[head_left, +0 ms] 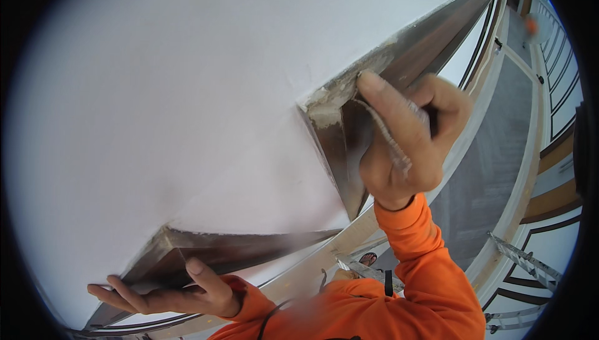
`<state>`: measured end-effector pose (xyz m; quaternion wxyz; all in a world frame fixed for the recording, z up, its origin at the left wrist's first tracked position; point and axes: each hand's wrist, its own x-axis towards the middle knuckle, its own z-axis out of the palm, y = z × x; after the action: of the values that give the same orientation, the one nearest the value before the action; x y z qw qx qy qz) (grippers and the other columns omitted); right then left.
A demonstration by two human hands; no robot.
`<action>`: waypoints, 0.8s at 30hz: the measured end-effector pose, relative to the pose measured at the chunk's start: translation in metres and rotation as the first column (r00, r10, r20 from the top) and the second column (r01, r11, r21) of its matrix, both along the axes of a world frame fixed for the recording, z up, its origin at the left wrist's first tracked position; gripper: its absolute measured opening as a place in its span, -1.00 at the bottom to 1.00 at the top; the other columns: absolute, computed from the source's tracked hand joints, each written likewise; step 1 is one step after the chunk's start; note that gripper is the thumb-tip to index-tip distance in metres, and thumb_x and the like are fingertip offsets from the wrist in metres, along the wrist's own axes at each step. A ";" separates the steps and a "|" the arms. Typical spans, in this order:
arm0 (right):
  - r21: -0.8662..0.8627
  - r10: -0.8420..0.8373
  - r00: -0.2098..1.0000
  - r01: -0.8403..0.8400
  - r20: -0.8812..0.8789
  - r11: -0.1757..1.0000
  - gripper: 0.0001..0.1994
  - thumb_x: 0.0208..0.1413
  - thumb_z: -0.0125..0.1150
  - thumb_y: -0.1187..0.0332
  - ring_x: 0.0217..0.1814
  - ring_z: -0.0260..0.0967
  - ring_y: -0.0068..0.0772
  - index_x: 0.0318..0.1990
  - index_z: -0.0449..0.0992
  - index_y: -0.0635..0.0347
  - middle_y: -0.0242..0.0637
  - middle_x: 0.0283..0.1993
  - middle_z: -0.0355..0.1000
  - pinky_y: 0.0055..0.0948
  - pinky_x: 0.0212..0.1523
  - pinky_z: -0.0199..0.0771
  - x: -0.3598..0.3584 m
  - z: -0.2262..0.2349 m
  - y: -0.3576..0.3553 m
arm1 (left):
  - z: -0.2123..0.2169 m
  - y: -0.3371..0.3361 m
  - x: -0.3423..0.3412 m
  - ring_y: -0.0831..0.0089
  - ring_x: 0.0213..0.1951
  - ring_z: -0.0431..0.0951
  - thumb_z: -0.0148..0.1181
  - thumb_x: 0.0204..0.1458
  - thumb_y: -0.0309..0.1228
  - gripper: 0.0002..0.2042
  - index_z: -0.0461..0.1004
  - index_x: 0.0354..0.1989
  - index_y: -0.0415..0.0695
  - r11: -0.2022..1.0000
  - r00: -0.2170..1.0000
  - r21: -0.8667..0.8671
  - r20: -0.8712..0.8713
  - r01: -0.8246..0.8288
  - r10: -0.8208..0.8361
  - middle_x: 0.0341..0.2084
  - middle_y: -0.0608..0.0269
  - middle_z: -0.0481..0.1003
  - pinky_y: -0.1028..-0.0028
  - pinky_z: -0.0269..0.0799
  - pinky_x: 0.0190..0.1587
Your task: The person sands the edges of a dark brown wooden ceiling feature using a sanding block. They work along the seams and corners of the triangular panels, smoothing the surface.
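Note:
My right hand is raised to the corner of a brown trim piece, where it meets a white surface. Its index finger reaches to the rough, grey-beige patched seam, and the other fingers are curled. A thin, pale twisted strip trails from the fingertip down over the hand, seemingly pinched there; the thumb is not plain to see. At the lower left my left hand is open, fingers stretched out beside another brown trim piece. Nothing shows in it.
Far below lies a grey floor with a pale border. A metal ladder stands at the lower right, and a foot in a sandal shows below my orange sleeve. White panelled walls with dark moulding run along the right.

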<state>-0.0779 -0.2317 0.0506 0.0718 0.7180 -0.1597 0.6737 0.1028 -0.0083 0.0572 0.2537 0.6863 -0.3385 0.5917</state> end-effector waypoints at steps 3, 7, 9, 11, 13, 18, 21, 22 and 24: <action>0.056 0.020 1.000 -0.021 0.013 0.998 -0.54 -0.24 0.30 0.63 -0.24 0.20 -0.39 -0.08 0.73 0.07 -0.31 -0.23 0.23 -0.53 -0.33 0.17 -0.003 -0.001 0.001 | 0.000 0.002 -0.002 -0.13 0.50 -0.16 0.02 0.07 0.26 -0.12 0.04 0.44 -0.10 1.000 1.000 0.003 0.002 -0.007 0.007 0.47 -0.13 -0.13 -0.26 -0.16 0.45; -0.016 -0.079 0.986 0.082 0.145 0.996 -0.52 -0.28 0.29 0.56 -0.24 0.22 -0.36 -0.08 0.74 0.06 -0.32 -0.24 0.23 -0.47 -0.28 0.22 0.006 -0.001 -0.008 | -0.001 0.004 -0.001 -0.13 0.50 -0.17 0.02 0.07 0.27 -0.11 0.03 0.45 -0.08 1.000 1.000 0.002 0.008 -0.002 0.002 0.47 -0.11 -0.13 -0.27 -0.15 0.45; -0.045 -0.100 0.983 0.108 0.153 0.993 -0.52 -0.29 0.28 0.53 -0.23 0.22 -0.35 -0.08 0.74 0.05 -0.32 -0.24 0.23 -0.44 -0.26 0.25 0.005 0.001 -0.008 | -0.001 0.004 -0.001 -0.13 0.50 -0.18 0.02 0.07 0.27 -0.11 0.03 0.45 -0.08 1.000 1.000 0.003 0.007 -0.003 0.003 0.47 -0.10 -0.13 -0.27 -0.14 0.45; -0.046 -0.078 0.991 0.084 0.112 0.995 -0.52 -0.30 0.27 0.54 -0.23 0.22 -0.35 -0.09 0.74 0.04 -0.32 -0.24 0.24 -0.45 -0.25 0.25 0.001 0.001 -0.009 | -0.001 0.005 -0.002 -0.13 0.51 -0.18 0.02 0.07 0.27 -0.11 0.03 0.45 -0.08 1.000 1.000 0.007 0.001 -0.008 0.008 0.47 -0.10 -0.13 -0.27 -0.13 0.44; 0.008 0.009 1.000 -0.009 -0.003 1.000 -0.52 -0.29 0.29 0.58 -0.22 0.22 -0.37 -0.09 0.74 0.03 -0.33 -0.24 0.24 -0.50 -0.27 0.23 -0.005 0.002 -0.006 | -0.001 0.004 0.000 -0.13 0.51 -0.18 0.02 0.07 0.27 -0.11 0.03 0.45 -0.08 1.000 1.000 0.006 0.009 -0.004 0.004 0.47 -0.10 -0.13 -0.28 -0.13 0.44; -0.007 0.006 1.000 -0.006 0.004 1.000 -0.52 -0.25 0.33 0.68 -0.22 0.21 -0.42 -0.09 0.74 0.03 -0.33 -0.21 0.23 -0.59 -0.34 0.19 -0.008 0.004 -0.009 | -0.002 0.004 -0.002 -0.12 0.51 -0.18 0.01 0.07 0.28 -0.10 0.02 0.45 -0.08 1.000 1.000 -0.004 -0.006 0.000 0.000 0.47 -0.11 -0.13 -0.27 -0.13 0.44; -0.012 0.056 0.992 -0.058 -0.114 0.998 -0.52 -0.25 0.32 0.69 -0.22 0.21 -0.42 -0.08 0.73 0.06 -0.33 -0.19 0.21 -0.57 -0.35 0.20 -0.013 0.004 -0.004 | -0.002 0.004 -0.001 -0.13 0.51 -0.18 0.01 0.07 0.29 -0.10 0.02 0.45 -0.08 1.000 1.000 -0.006 -0.003 -0.006 0.006 0.47 -0.11 -0.13 -0.27 -0.13 0.44; -0.023 0.050 0.991 -0.053 -0.126 0.998 -0.52 -0.26 0.32 0.69 -0.22 0.21 -0.42 -0.08 0.73 0.06 -0.32 -0.18 0.21 -0.56 -0.35 0.21 -0.015 0.005 -0.006 | -0.002 0.004 -0.003 -0.13 0.51 -0.18 0.01 0.07 0.29 -0.10 0.02 0.45 -0.08 1.000 1.000 -0.002 -0.005 -0.014 0.014 0.47 -0.11 -0.13 -0.27 -0.13 0.44; -0.057 -0.013 0.999 0.011 -0.043 0.998 -0.51 -0.27 0.31 0.65 -0.21 0.21 -0.42 -0.07 0.73 0.05 -0.32 -0.18 0.20 -0.56 -0.35 0.21 -0.013 0.007 -0.014 | -0.002 0.004 -0.003 -0.13 0.51 -0.18 0.01 0.07 0.28 -0.11 0.02 0.45 -0.08 1.000 1.000 0.002 -0.001 -0.016 0.016 0.47 -0.12 -0.14 -0.27 -0.13 0.44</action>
<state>-0.0913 -0.2452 0.0577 0.0996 0.7291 -0.1434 0.6618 0.0997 -0.0041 0.0557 0.2485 0.6896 -0.3335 0.5929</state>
